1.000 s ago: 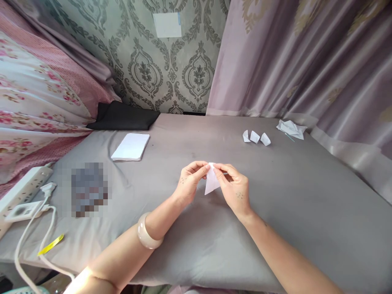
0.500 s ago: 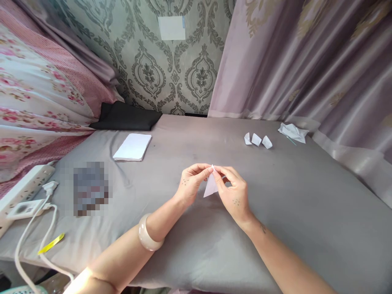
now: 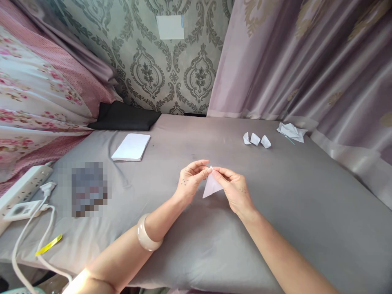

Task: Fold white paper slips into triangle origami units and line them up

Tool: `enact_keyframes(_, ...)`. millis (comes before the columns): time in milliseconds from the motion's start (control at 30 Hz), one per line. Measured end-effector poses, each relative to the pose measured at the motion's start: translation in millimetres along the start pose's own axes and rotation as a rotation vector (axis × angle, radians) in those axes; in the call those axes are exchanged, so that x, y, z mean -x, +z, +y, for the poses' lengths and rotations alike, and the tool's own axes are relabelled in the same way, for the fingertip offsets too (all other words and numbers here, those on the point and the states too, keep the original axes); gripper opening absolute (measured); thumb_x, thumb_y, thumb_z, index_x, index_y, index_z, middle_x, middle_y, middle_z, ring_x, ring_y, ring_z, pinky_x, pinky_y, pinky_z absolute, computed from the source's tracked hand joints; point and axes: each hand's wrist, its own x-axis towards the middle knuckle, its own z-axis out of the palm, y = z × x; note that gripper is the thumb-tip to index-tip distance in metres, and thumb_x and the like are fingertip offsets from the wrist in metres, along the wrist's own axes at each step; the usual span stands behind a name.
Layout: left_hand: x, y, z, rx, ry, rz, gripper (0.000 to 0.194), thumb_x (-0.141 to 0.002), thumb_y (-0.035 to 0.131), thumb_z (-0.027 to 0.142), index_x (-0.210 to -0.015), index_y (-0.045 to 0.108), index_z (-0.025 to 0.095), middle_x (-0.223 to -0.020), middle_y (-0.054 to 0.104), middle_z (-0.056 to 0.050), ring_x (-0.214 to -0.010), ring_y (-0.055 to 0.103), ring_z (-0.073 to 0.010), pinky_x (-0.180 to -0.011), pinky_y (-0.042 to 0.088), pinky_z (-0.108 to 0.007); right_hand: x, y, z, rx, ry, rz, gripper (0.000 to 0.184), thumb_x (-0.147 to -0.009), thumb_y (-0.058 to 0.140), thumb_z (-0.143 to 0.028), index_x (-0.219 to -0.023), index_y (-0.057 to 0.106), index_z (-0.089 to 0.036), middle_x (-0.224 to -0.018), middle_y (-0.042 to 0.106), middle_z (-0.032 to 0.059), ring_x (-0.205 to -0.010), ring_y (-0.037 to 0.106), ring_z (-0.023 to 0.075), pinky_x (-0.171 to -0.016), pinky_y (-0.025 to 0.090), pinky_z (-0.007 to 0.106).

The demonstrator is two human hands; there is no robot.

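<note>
A folded piece of white paper [image 3: 212, 187], roughly triangular with its point up, is held over the middle of the grey-covered surface [image 3: 183, 249]. My left hand [image 3: 192, 179] pinches its top tip between thumb and fingers. From the other side, my right hand [image 3: 234, 188] grips the paper just below the same tip, thumb on the near face. Parts of the fingers behind the paper are hidden. A pale bangle [image 3: 149, 232] circles my left forearm.
Three small folded paper pieces [image 3: 255, 139] stand at the back right, near crumpled paper [image 3: 292, 132]. A paper stack [image 3: 131, 147] lies back left, before a black cloth [image 3: 125, 116]. At left are a power strip [image 3: 23, 194], cables and a yellow strip [image 3: 49, 245].
My right hand has turned slightly and its fingers have closed in, so more of the paper shows. My left index finger has lifted a little. The view has shifted slightly.
</note>
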Motion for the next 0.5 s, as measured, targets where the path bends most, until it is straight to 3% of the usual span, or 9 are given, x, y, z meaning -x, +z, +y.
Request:
enact_keyframes(167,1,1.6,-1,-0.152,-0.025,-0.038,0.021,-0.068,0.078,0.032,-0.083,0.075,0.018,-0.083,0.068,-0.004,-0.071,0.055,-0.0121,-0.069,0.044,-0.026,-5,-5,5,0.087,-0.028,0.028,0.032,-0.072,0.069,-0.046,-0.086,0.072,-0.017,-0.082,0.072,0.0064,-0.074,0.063,0.0179,-0.068,0.049,0.03)
enact_keyframes(400,3,-4.4,-4,-0.504,0.292,0.007,0.014,-0.076,0.07,0.034,-0.071,0.075,0.022,-0.074,0.063,-0.003,-0.068,0.053,-0.0137,-0.065,0.042,-0.027,-6,-3,11,0.173,-0.055,-0.004,0.035,-0.075,0.066,-0.048,-0.085,0.071,-0.015,-0.08,0.072,0.008,-0.072,0.063,0.0182,-0.065,0.049,0.03)
enact_keyframes(500,4,-5.2,-5,-0.569,0.34,0.017,0.017,-0.078,0.068,0.034,-0.07,0.072,0.02,-0.069,0.06,-0.002,-0.065,0.05,-0.013,-0.065,0.04,-0.026,-7,-4,12,0.181,-0.029,-0.033,0.036,-0.075,0.065,-0.048,-0.085,0.07,-0.014,-0.077,0.071,0.0074,-0.067,0.062,0.0172,-0.062,0.047,0.028)
